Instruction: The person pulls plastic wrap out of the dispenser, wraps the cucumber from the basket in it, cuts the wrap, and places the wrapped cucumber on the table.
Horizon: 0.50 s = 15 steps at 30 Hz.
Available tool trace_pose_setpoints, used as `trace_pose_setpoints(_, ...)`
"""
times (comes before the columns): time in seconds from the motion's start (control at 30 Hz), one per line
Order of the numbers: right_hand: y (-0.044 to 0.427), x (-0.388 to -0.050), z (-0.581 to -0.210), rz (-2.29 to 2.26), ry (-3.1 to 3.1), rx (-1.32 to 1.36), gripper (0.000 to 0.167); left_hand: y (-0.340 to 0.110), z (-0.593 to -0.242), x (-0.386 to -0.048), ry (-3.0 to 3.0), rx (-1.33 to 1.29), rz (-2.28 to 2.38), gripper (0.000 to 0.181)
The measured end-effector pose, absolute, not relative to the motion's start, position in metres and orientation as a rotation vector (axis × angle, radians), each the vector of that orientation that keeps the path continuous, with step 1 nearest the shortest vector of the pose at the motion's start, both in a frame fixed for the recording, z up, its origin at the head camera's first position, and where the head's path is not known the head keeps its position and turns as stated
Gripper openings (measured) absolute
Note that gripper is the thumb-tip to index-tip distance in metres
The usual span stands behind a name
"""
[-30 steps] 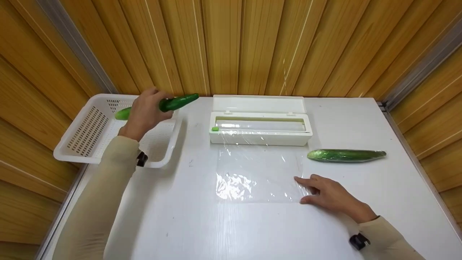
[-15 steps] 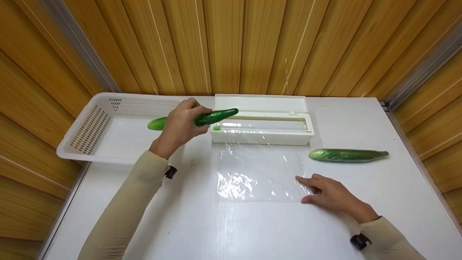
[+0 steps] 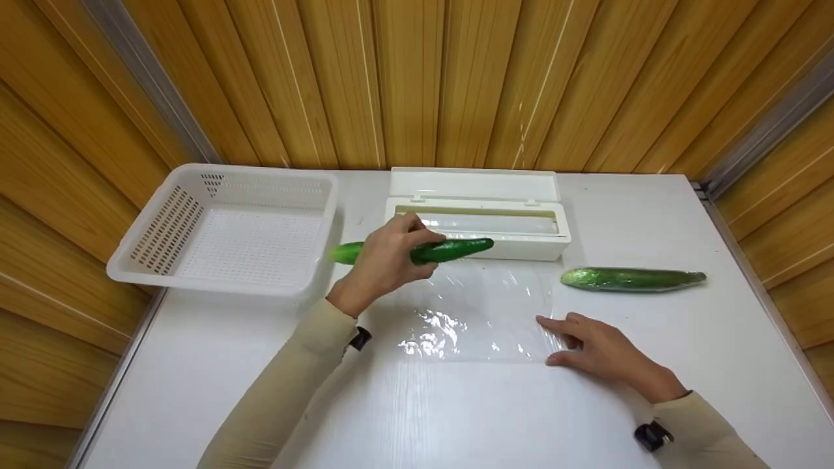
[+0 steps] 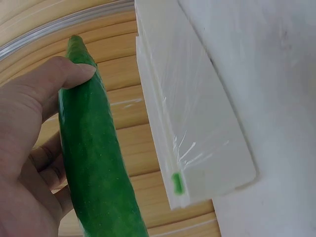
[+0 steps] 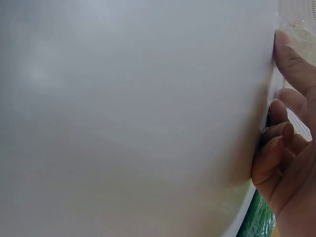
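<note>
My left hand [image 3: 384, 264] grips a green cucumber [image 3: 459, 249] round its middle, holding it over the near left of a white cling film dispenser [image 3: 515, 250]. In the left wrist view the thumb lies across the cucumber [image 4: 96, 148], beside the dispenser [image 4: 202, 123]. From the dispenser a clear sheet of cling film [image 3: 485, 319] stretches toward me over the table. My right hand [image 3: 606, 355] touches the film's near right edge with index finger and thumb extended. In the right wrist view the other fingers of this hand [image 5: 291, 143] are bent.
A film-wrapped cucumber [image 3: 632, 279] lies right of the dispenser. On the left stands a white perforated basket [image 3: 215, 284]. The dispenser's lid [image 3: 475, 184] is raised at the back, and a wood-patterned wall [image 3: 410, 85] rises behind the white table [image 3: 456, 417].
My left hand has carried the cucumber from above the basket rightward and toward me, to the front of the dispenser. The right hand has stayed at the film's edge.
</note>
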State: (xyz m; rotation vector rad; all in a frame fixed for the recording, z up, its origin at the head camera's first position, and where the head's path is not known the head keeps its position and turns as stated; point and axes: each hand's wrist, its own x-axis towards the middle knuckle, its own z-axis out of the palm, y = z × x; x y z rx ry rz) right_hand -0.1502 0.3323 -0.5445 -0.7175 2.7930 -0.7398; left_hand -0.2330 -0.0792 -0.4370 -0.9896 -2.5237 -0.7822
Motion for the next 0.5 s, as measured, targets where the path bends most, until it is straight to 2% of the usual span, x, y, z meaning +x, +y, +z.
trace_pose_setpoints(0.5,0.333,-0.151,-0.543,-0.712,2.777,-0.695,0.074,-0.018,-0.470,-0.215,-2.671,-1.149,-0.854,0.039)
